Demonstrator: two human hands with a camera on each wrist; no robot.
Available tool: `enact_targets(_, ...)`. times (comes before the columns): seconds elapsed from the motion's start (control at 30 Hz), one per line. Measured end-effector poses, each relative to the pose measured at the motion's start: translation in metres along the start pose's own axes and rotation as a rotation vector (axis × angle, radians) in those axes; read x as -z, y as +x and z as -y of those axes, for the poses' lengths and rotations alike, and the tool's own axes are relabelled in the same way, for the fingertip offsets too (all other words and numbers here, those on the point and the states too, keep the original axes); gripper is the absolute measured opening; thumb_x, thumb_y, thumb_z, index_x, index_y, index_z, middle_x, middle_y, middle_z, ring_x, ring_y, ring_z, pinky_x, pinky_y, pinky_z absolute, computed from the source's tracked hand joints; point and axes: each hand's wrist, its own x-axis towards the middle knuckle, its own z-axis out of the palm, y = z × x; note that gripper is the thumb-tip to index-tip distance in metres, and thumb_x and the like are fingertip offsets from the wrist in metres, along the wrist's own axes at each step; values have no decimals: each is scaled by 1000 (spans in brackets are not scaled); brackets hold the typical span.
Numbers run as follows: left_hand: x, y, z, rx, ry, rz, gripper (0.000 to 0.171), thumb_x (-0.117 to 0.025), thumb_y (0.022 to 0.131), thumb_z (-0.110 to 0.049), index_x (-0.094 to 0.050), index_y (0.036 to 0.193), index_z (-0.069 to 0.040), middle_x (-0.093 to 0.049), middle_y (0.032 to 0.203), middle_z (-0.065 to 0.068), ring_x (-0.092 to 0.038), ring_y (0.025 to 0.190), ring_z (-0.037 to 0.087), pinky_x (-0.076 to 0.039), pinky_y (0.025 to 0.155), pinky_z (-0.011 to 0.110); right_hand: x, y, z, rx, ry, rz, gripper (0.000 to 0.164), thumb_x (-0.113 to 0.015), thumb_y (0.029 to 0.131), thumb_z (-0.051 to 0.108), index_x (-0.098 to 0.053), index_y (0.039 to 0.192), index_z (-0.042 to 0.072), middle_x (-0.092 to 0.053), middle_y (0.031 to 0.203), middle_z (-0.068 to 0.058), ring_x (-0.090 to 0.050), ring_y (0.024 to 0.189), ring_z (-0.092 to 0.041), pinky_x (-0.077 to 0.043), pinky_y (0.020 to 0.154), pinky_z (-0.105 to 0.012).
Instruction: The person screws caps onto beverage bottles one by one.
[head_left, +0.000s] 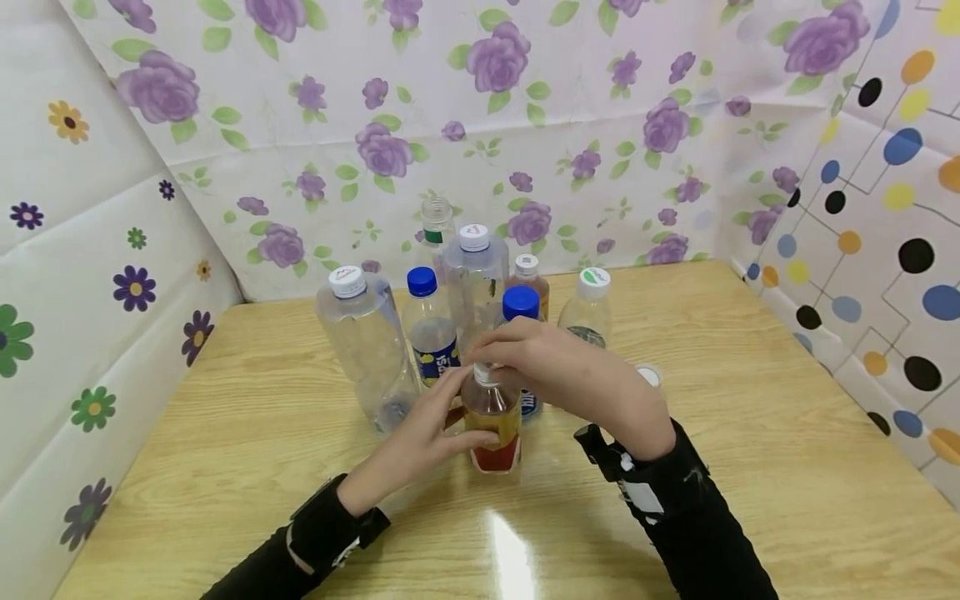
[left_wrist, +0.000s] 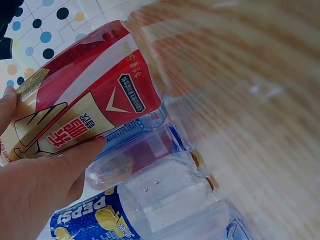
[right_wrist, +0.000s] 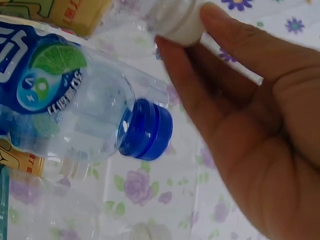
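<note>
A small plastic bottle (head_left: 493, 421) with a yellow and red label stands upright near the front of a group of bottles. My left hand (head_left: 412, 446) grips its side, thumb across the label; in the left wrist view the label's red part (left_wrist: 125, 90) shows below the fingers. From above, my right hand (head_left: 577, 371) pinches the bottle's white cap (right_wrist: 182, 22) between thumb and fingers. Whether the cap is loose cannot be told. Just behind is a blue-capped bottle (right_wrist: 85, 100) with a lime on its label.
Left of the hands stand a large transparent bottle (head_left: 367, 342) and a Pepsi bottle (head_left: 435, 346). Behind are another large bottle (head_left: 476, 283), an uncapped bottle (head_left: 437, 221) and a small white-capped one (head_left: 528, 283). A green-and-white-capped bottle (head_left: 588, 312) is at right, on the wooden table (head_left: 750, 417).
</note>
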Motion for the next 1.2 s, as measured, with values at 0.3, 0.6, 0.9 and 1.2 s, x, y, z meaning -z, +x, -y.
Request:
enact_targets(0.3, -1, 1, 2, 11, 15, -6, 78, -76, 93, -14, -32, 157, -23, -38, 153, 3, -46, 137, 24, -47, 111, 35, -4, 4, 14, -143, -31, -36, 30, -75, 93, 20, -74, 120, 7, -71, 111, -6, -68, 100, -19, -60, 79, -24)
enact_targets(0.6, -1, -1, 3, -3, 21, -10, 82, -75, 93, -11, -27, 160, -21, -38, 153, 4, -47, 136, 25, -48, 110, 35, 1, -2, 8, 14, -24, 18, 40, -73, 92, -1, -68, 131, 7, -59, 142, -9, -57, 130, -27, -58, 96, -30)
enact_targets(0.9, -1, 0, 1, -19, 17, -9, 83, -75, 92, -9, -28, 159, -20, -40, 149, 6, -48, 135, 25, -48, 109, 34, 5, -5, 6, 38, 0, 80, 50, -76, 87, -8, -65, 133, 5, -61, 138, -7, -57, 130, -23, -55, 101, -30)
enact_targets(1.2, -2, 0, 1, 7, 7, -8, 81, -75, 93, -10, -29, 159, -20, -36, 154, 6, -46, 137, 26, -47, 111, 34, 0, 0, 18, -87, -107, 46, 41, -75, 91, 2, -69, 130, 9, -69, 128, -4, -63, 112, -25, -57, 94, -32)
